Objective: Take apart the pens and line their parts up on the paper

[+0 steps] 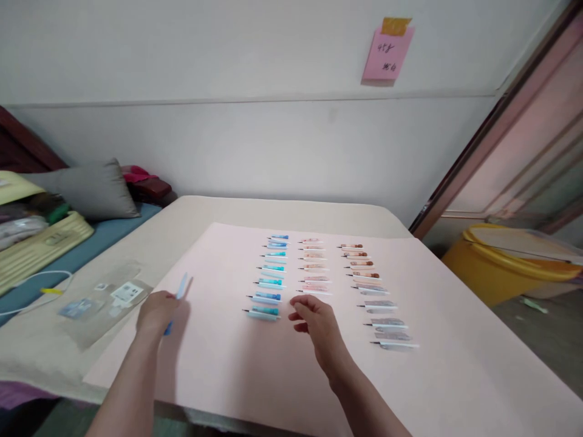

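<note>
My left hand (157, 312) is closed around a blue pen (182, 285). Its pale end sticks up past the fingers and a darker blue end shows below them; the middle is hidden in the grip. My right hand (316, 318) hovers above the table, fingers bent and slightly apart, with nothing visible between them. It is nearest the lower end of the pink pens (315, 280). To its left runs a column of blue pens (268, 283), and to its right lie brown pens (364, 264) with grey pens (385, 305) below. Thin dark-tipped white sticks lie alongside the pens.
A pink sheet (214, 370) covers much of the cream table (273, 209). Clear plastic bags (104, 303) with labels lie at the left. Further left are a grey pillow (98, 188) and a white cable (50, 273). A yellow bin (501, 261) stands beyond the right edge.
</note>
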### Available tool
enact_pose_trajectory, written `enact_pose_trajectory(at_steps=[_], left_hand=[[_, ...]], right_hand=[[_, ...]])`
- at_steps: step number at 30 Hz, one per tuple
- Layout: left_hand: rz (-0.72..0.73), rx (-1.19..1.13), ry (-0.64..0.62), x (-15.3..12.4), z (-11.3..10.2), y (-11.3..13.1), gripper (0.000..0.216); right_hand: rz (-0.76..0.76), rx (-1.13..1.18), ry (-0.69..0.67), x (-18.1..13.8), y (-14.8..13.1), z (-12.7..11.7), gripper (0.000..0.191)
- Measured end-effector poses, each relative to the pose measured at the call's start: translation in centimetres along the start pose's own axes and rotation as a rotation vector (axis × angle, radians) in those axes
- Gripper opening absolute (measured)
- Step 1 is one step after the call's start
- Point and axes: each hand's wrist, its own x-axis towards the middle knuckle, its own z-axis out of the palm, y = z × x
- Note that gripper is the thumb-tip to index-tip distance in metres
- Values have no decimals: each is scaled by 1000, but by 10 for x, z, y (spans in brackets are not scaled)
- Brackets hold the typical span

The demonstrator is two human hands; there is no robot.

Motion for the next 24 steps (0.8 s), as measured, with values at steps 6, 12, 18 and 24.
enact_pose_trajectory(at_steps=[6, 12, 18, 24], left_hand=[[-70, -1068, -720, -61, 44, 83, 19], [-119, -1166, -757, -94, 73, 110, 15], [-188, -1208, -201, -50, 51, 77, 15], [-53, -924, -135, -55, 49, 87, 13]], right_hand=[[31, 24, -162, -6, 5, 17, 22], [158, 270, -232, -5, 12, 19, 34], [177, 229, -32, 2, 11, 11, 22], [136, 248, 86, 3, 7, 2, 16]])
